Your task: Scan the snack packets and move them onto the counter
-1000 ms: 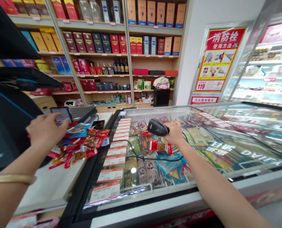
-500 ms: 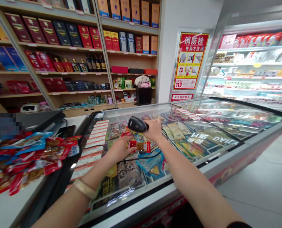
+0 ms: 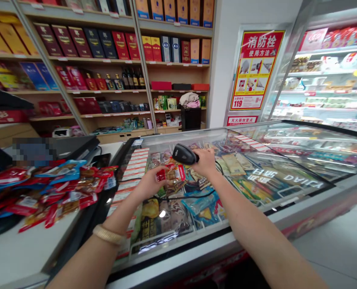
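Observation:
My left hand (image 3: 151, 181) pinches a small red snack packet (image 3: 175, 173) over the glass top of a chest freezer (image 3: 196, 251). Just right of it, my right hand (image 3: 205, 161) grips a black handheld scanner (image 3: 183, 154), its head pointing left, above and slightly right of the packet. A black cable (image 3: 190, 197) runs across the glass below both hands. On the white counter to the left lies a loose pile of red and blue snack packets (image 3: 67, 184).
A dark device (image 3: 76, 148) and a black phone-like object (image 3: 101, 160) stand behind the pile. Shelves of boxes and bottles (image 3: 133, 79) line the back wall. A red poster (image 3: 258, 70) hangs beside a lit refrigerated display (image 3: 331, 86). Wrapped goods show under the freezer glass.
The view has shifted, so the surroundings appear farther right. The packet in my left hand is now tilted differently, and it is nearer the scanner's underside. Both hands keep their holds.

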`<state>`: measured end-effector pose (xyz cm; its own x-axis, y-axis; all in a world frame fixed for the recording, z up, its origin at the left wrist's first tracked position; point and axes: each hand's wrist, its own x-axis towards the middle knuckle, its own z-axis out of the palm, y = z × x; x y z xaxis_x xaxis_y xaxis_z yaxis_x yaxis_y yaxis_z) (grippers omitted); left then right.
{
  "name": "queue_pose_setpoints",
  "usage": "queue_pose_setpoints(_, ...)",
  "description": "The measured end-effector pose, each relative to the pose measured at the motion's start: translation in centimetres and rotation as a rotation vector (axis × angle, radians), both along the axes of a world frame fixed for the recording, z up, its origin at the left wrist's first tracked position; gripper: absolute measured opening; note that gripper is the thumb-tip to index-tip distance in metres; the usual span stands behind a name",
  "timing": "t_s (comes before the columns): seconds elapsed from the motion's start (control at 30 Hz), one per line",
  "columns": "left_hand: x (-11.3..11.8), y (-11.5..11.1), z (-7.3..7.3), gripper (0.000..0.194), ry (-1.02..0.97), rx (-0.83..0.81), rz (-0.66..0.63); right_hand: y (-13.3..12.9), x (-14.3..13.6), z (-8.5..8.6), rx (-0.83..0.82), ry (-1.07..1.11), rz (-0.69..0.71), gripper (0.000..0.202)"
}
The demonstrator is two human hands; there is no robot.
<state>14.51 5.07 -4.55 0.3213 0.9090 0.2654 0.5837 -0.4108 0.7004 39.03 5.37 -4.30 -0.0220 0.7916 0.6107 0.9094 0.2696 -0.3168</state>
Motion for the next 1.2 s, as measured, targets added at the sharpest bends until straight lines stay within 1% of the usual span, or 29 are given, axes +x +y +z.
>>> queue_pose_setpoints(0.07,-1.5,0.0,0.8,0.038,-0.073,-0.017,0.037,0.0,0.0,-0.1,0.017,0.013,0.002,0.027)
queue_pose_setpoints(0.1,-2.3,0.0,1.1,0.039,-0.110,-0.024,0.063,0.0,0.0,-0.1,0.026,0.016,0.005,0.027)
queue_pose_setpoints(0.17,-3.7,0.1,1.6,0.046,-0.222,-0.031,0.156,0.0,-0.1,-0.1,0.044,0.013,0.021,0.028)
queue_pose_setpoints(0.27,-5.6,0.5,1.7,0.056,-0.410,-0.033,0.316,-0.3,-0.4,0.0,0.055,-0.013,0.086,0.029)
queue_pose_setpoints(0.33,-6.5,0.7,1.5,0.053,-0.468,0.005,0.394,-0.6,-0.8,0.1,0.047,-0.037,0.149,0.030)
queue_pose_setpoints(0.4,-7.2,1.0,1.3,0.048,-0.463,0.040,0.439,-0.9,-1.3,0.1,0.031,-0.067,0.207,0.032)
queue_pose_setpoints(0.5,-7.7,1.2,1.0,0.045,-0.447,0.063,0.465,-1.2,-2.0,0.1,0.004,-0.114,0.263,0.032)
queue_pose_setpoints(0.57,-7.7,1.2,1.0,0.045,-0.449,0.082,0.478,-1.4,-2.4,0.1,-0.015,-0.133,0.277,0.030)
queue_pose_setpoints(0.77,-7.3,1.1,1.1,0.045,-0.467,0.087,0.485,-1.6,-2.8,0.3,-0.038,-0.162,0.283,0.031)
queue_pose_setpoints(1.0,-7.5,1.2,0.8,0.044,-0.431,0.105,0.482,-1.5,-2.7,0.2,-0.023,-0.163,0.289,0.027)
queue_pose_setpoints(1.2,-7.2,0.8,1.3,0.042,-0.437,0.094,0.473,-1.6,-2.8,0.1,-0.023,-0.159,0.290,0.027)
